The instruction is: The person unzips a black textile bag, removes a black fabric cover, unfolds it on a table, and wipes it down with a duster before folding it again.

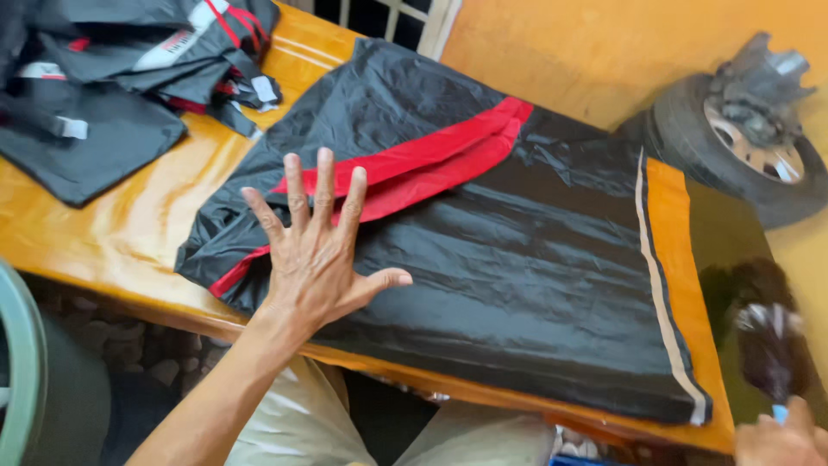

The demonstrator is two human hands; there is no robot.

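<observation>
A black shiny garment point(517, 285) with a red stripe point(431, 160) and a pale edge band point(660, 293) lies spread flat on a glossy orange wooden table point(129, 224). My left hand point(315, 250) rests flat on the garment's left part, fingers spread, palm down, holding nothing. My right hand point(780, 440) shows only at the bottom right corner, closed around the handle of a dark bristled brush point(768, 345) that points upward beside the table's right end.
A pile of black and red garments point(129, 69) lies at the table's far left. A tyre with a metal hub point(742, 129) leans against the orange wall. A green rounded rim point(21, 362) sits at the lower left.
</observation>
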